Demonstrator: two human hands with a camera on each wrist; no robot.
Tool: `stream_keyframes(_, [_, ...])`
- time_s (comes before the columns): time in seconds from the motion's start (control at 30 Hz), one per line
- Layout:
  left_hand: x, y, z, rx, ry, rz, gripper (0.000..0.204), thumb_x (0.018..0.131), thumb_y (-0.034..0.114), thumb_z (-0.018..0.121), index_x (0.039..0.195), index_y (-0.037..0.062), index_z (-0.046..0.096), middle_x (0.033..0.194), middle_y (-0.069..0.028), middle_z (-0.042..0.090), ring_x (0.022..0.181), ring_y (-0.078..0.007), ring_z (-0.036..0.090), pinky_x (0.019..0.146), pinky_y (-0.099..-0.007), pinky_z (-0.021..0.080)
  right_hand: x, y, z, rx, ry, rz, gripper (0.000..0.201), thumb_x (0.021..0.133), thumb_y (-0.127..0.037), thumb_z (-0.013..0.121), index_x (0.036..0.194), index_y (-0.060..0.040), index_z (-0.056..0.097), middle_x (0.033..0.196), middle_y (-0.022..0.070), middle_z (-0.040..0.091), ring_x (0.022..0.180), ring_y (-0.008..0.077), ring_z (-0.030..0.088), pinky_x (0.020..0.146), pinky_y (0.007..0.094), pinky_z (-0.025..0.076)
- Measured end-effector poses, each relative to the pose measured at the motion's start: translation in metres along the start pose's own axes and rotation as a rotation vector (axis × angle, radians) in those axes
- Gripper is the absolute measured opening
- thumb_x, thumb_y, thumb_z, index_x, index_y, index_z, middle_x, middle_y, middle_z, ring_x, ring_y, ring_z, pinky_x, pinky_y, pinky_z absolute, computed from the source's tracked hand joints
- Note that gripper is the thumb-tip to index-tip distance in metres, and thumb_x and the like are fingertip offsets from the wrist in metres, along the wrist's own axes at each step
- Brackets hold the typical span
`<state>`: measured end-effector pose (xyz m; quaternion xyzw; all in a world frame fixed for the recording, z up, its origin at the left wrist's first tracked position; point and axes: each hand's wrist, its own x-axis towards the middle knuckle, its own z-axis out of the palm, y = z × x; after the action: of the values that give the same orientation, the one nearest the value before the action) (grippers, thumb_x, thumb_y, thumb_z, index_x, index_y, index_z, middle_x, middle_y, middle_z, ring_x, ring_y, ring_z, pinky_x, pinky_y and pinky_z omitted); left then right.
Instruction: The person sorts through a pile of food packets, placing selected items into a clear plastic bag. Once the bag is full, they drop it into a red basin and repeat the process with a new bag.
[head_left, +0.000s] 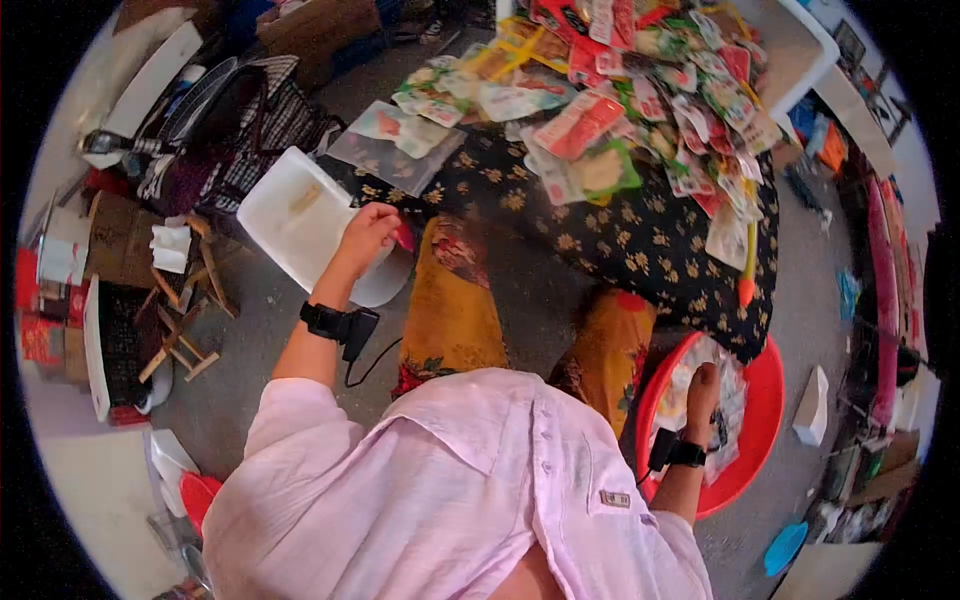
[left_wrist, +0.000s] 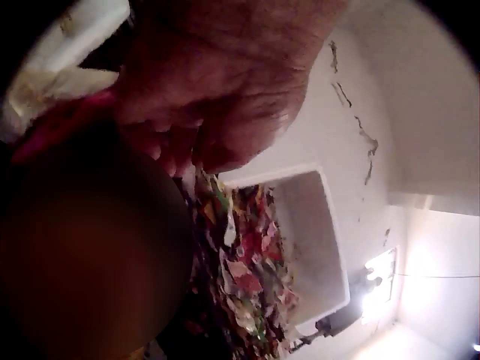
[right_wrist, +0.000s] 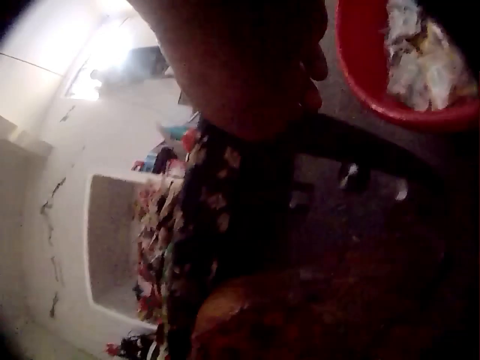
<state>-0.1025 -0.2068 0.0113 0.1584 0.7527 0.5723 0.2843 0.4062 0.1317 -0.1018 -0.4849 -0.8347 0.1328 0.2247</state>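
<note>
In the head view the left hand (head_left: 370, 238) pinches a small pink thing (head_left: 405, 236) over the near edge of a white tub (head_left: 300, 225). That pink thing (left_wrist: 67, 124) shows beside the left hand (left_wrist: 217, 82) in the left wrist view. Over a red basin (head_left: 768, 400) at the right hangs the right hand (head_left: 703, 395), above clear and pale wrappers (head_left: 733, 385). Dark and partly cut off, the right hand (right_wrist: 247, 67) has loosely bent fingers with nothing visible in them. A heap of coloured packets (head_left: 650, 110) lies on a black flowered cloth (head_left: 620, 240).
Behind the packet heap stands a large white container (head_left: 800, 50). A flat clear bag (head_left: 395, 150) lies at the cloth's left side. Small wooden stools (head_left: 185, 325) and a checked bag (head_left: 265, 130) are at the left. A blue dish (head_left: 786, 548) is on the floor at the lower right.
</note>
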Motion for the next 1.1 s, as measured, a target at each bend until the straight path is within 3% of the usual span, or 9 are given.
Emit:
stream_keyframes(0.1, [0.007,-0.016,-0.038,0.078,0.207,0.033,0.017,0.078,0.013,0.049,0.091,0.002,0.05,0.075,-0.0027,0.052,0.063,-0.0095,0.048,0.057,-0.0204,0.039,0.01,-0.098,-0.019,0.165,-0.065,-0.068,0.009,0.078,-0.007,0.044,0.081,-0.0002,0.049,0.072,0.0135,0.052,0.066,0.0242,0.05,0.06,0.0325,0.04])
stream_keyframes(0.2, [0.02,-0.033,-0.078,0.06,0.349,0.113,0.017,0.076,0.013,0.049,0.09,0.0031,0.05,0.073,-0.0022,0.051,0.061,-0.01,0.048,0.056,-0.0208,0.039,0.009,-0.131,0.001,0.252,0.021,-0.218,0.006,0.077,-0.004,0.045,0.08,0.0005,0.048,0.076,0.0113,0.052,0.07,0.0225,0.049,0.062,0.0305,0.04])
stream_keyframes(0.3, [0.031,-0.057,-0.111,0.086,0.493,0.09,0.02,0.073,0.013,0.05,0.089,0.0013,0.05,0.073,-0.005,0.053,0.063,-0.0121,0.049,0.058,-0.0225,0.041,0.007,-0.168,0.007,0.307,-0.082,-0.159,0.009,0.075,-0.002,0.048,0.083,0.0002,0.049,0.079,0.012,0.052,0.074,0.0228,0.049,0.066,0.0298,0.04])
stream_keyframes(0.4, [0.042,-0.118,-0.148,0.37,0.599,0.085,0.026,0.069,0.014,0.051,0.089,-0.002,0.05,0.077,-0.0126,0.056,0.068,-0.0196,0.053,0.062,-0.0269,0.042,0.009,-0.174,0.022,0.319,-0.082,-0.291,0.013,0.072,-0.002,0.048,0.085,0.0006,0.047,0.083,0.0158,0.05,0.08,0.03,0.047,0.073,0.0336,0.038])
stream_keyframes(0.5, [0.034,-0.152,-0.161,0.718,0.584,-0.08,0.032,0.067,0.017,0.053,0.092,-0.0032,0.05,0.082,-0.0197,0.056,0.078,-0.0291,0.054,0.07,-0.0326,0.042,0.01,-0.185,0.02,0.216,-0.024,-0.382,0.013,0.074,0.0,0.049,0.086,0.0,0.048,0.084,0.0133,0.051,0.077,0.0258,0.049,0.071,0.0315,0.039])
stream_keyframes(0.6, [0.031,-0.177,-0.158,0.857,0.468,-0.084,0.038,0.065,0.018,0.054,0.097,-0.002,0.05,0.085,-0.022,0.055,0.085,-0.0342,0.052,0.076,-0.036,0.041,0.012,-0.186,0.024,0.236,-0.037,-0.367,0.012,0.072,-0.001,0.048,0.084,0.0012,0.047,0.082,0.0155,0.049,0.08,0.0315,0.045,0.073,0.0372,0.036])
stream_keyframes(0.83, [0.044,-0.201,-0.138,1.147,0.164,-0.164,0.032,0.066,0.02,0.051,0.09,-0.0012,0.051,0.087,-0.0225,0.054,0.087,-0.0354,0.051,0.078,-0.0392,0.04,0.021,-0.195,0.022,0.121,-0.09,-0.404,0.01,0.071,-0.001,0.047,0.082,0.0006,0.048,0.08,0.0152,0.049,0.079,0.0313,0.045,0.073,0.0379,0.037])
stream_keyframes(0.93, [0.043,-0.197,-0.123,1.164,0.154,-0.314,0.028,0.067,0.021,0.05,0.086,-0.0007,0.051,0.088,-0.0223,0.054,0.086,-0.0346,0.052,0.075,-0.0404,0.041,0.022,-0.194,0.024,0.121,-0.077,-0.385,0.011,0.071,-0.001,0.047,0.081,0.0008,0.048,0.081,0.0151,0.05,0.08,0.0313,0.045,0.073,0.0379,0.037])
stream_keyframes(1.1, [0.054,-0.21,-0.117,1.245,0.186,-0.252,0.022,0.07,0.015,0.047,0.085,0.0,0.052,0.085,-0.0207,0.054,0.081,-0.0337,0.054,0.07,-0.0394,0.043,0.021,-0.189,0.027,0.099,-0.072,-0.359,0.012,0.07,0.0,0.048,0.081,0.0004,0.049,0.082,0.0152,0.051,0.08,0.031,0.046,0.073,0.0377,0.037])
